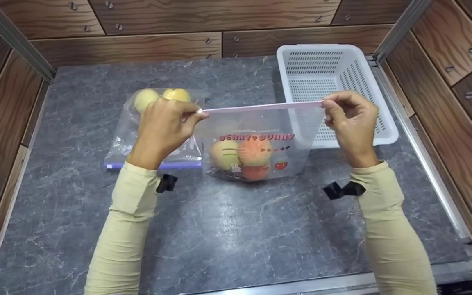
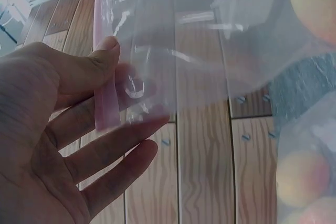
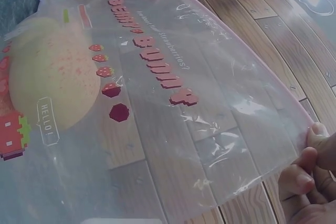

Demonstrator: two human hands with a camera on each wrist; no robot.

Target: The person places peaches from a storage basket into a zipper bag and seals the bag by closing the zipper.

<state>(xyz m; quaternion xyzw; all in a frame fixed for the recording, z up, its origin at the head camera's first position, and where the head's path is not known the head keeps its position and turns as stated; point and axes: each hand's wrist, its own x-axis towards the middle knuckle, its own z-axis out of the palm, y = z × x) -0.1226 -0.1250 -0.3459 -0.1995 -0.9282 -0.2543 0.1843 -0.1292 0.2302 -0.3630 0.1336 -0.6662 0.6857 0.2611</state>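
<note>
My left hand (image 1: pixel 164 127) pinches the left top corner of a clear zip bag (image 1: pixel 236 122) between thumb and forefinger. At the opposite top corner, my right hand (image 1: pixel 352 123) pinches the same pink zip strip (image 1: pixel 264 107), which is stretched straight between the hands. Red "Berry Bunny" lettering (image 3: pixel 152 53) is printed on the front of the bag. Several peach-like fruits (image 1: pixel 255 150), yellow-green to orange-red, lie in its bottom. In the left wrist view, the thumb lies over the pink strip (image 2: pixel 107 106), and the lower fingers are spread behind the bag.
Behind my left hand, a second clear bag (image 1: pixel 123 143) with a blue-purple zip edge lies on the dark marbled table (image 1: pixel 228 233). It holds yellow fruits (image 1: pixel 176 95). A white perforated basket (image 1: pixel 314 48) stands at the back right. Wood-patterned panels (image 1: pixel 158 49) surround the table.
</note>
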